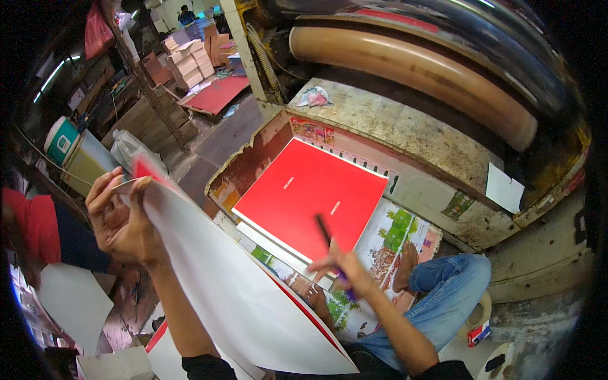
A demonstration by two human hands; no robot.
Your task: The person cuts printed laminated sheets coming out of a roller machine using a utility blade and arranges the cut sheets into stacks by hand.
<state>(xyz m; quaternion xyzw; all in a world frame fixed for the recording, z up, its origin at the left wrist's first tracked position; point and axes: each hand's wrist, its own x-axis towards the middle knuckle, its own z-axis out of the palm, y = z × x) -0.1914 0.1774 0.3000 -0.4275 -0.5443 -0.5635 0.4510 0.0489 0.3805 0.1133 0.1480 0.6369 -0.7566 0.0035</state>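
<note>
My left hand (123, 221) is raised at the left, its fingers pinching the upper corner of a large sheet (221, 272). The sheet has a white back and a red face, and slants down toward my lap. My right hand (347, 269) grips a slim stick-like tool (322, 228), black at the top and purple lower down; motion blurs it, so its exact kind is unclear. Beyond that hand lies a pile of red sheets (310, 190) with white edges and small pale print. My right fingers hover at or just above the pile's near corner; contact cannot be made out.
Beneath the pile lies a colourful printed sheet (400, 231). A large brown roller (411, 79) spans the machine behind a dirty ledge (405, 123), which bears a crumpled cloth (315, 96). My jeans-clad leg (453, 278) is bent at the right. Stacked cartons (190, 63) stand far back.
</note>
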